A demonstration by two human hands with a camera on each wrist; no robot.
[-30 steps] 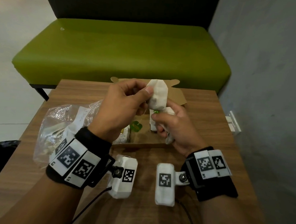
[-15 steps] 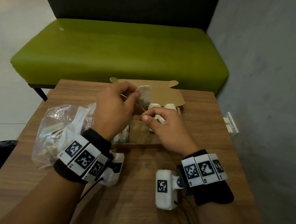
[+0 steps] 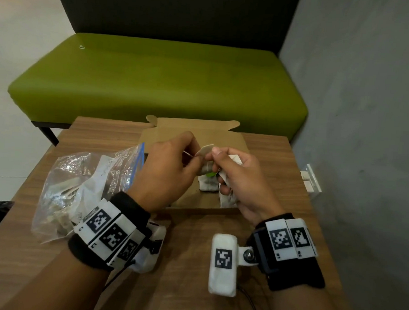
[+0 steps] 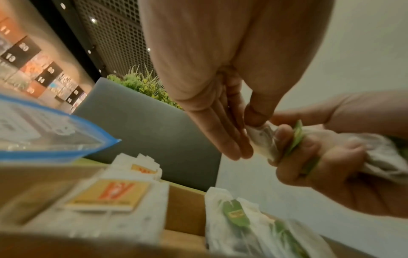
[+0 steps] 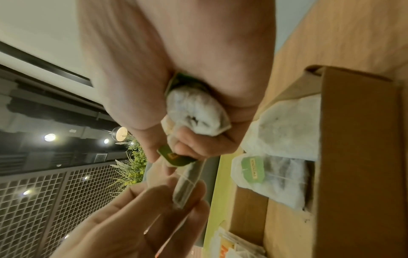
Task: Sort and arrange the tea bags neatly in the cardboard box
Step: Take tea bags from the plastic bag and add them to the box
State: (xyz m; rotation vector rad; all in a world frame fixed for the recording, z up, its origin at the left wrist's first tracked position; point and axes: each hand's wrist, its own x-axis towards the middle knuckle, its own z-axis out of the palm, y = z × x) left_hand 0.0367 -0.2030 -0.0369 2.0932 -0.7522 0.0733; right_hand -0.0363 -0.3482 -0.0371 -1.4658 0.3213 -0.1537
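Tea bags [image 3: 227,198] stay bunched in right hand [image 3: 242,183]; left hand [image 3: 167,172] now pinches one bag [image 3: 205,150] lower.

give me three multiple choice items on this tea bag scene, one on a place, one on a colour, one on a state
1. The clear plastic zip bag lies where?
A. left of the brown cardboard box
B. on the bench
C. inside the box

2. The paper tag at the right hand is
A. red
B. green
C. blue

3. The left hand
A. lies flat
B. hangs idle
C. pinches a white tea bag

Key: 1 A, head view shows it on the table beside the box; 2 B, right wrist view; 3 C, thumb and fingers meet on the bag.
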